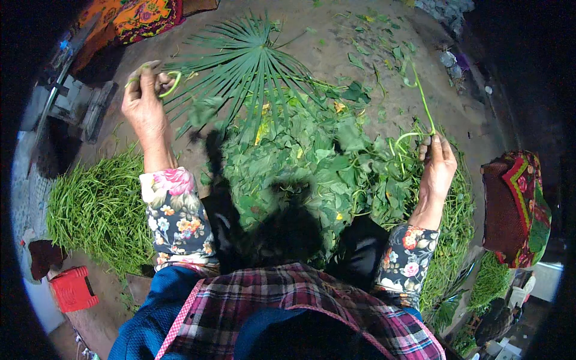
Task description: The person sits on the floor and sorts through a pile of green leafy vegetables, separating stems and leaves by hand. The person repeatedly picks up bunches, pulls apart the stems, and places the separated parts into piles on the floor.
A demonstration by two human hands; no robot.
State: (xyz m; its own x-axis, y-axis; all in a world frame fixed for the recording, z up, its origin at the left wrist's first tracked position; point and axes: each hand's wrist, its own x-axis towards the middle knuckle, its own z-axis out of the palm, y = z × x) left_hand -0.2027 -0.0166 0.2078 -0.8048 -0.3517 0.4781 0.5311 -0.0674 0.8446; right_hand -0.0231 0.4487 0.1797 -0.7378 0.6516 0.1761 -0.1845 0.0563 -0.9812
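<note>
My left hand [143,103] is raised at the upper left, its fingers pinched on a curled piece of green stem [174,85]. At the right, my right hand [438,167] grips a long, thin green vine stem [422,96] that rises from the fingertips, with side stalks bending off to the left. Between my arms lies a broad heap of green leaves [292,148], partly in shadow, with a few yellowed ones. Below my left hand, a thick pile of cut green stems [99,211] rests on the floor. More stems [456,225] lie beneath and beside my right forearm.
A fan-shaped palm leaf [261,56] lies at the far edge of the leaf heap. Scattered leaves [355,60] dot the earthen floor. A red plastic stool [74,289] is at the lower left, a patterned cloth-covered item [517,209] at the right, and an orange patterned cloth [139,20] at the upper left.
</note>
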